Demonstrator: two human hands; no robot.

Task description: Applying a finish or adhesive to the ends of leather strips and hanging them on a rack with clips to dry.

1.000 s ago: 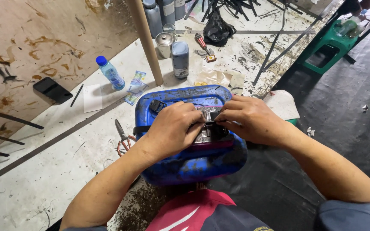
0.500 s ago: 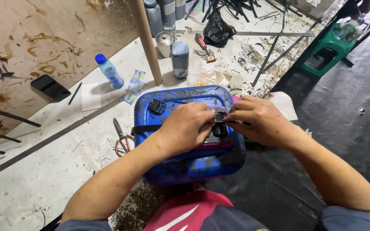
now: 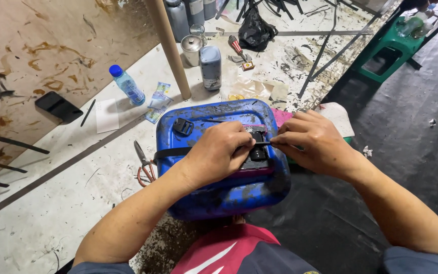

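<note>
A scuffed blue plastic jerrycan (image 3: 214,195) lies on its side in front of me, with a black strap (image 3: 171,151) running across its top and a black buckle piece (image 3: 182,126) near its left end. My left hand (image 3: 218,152) presses down on a small black part (image 3: 257,150) in the middle of the can. My right hand (image 3: 309,143) pinches the end of the same part or strap from the right. Both hands meet at that spot, and their fingers hide most of it.
Orange-handled scissors (image 3: 143,163) lie left of the can. Further off are a blue-capped water bottle (image 3: 126,85), a black phone (image 3: 58,106), banknotes (image 3: 157,101), a wooden pole (image 3: 170,48), a grey can (image 3: 210,67), a red screwdriver (image 3: 237,47) and a green stool (image 3: 384,53).
My hands have shifted slightly on the can's top; the right hand now pinches the black part from the right. The view has moved a little closer.
</note>
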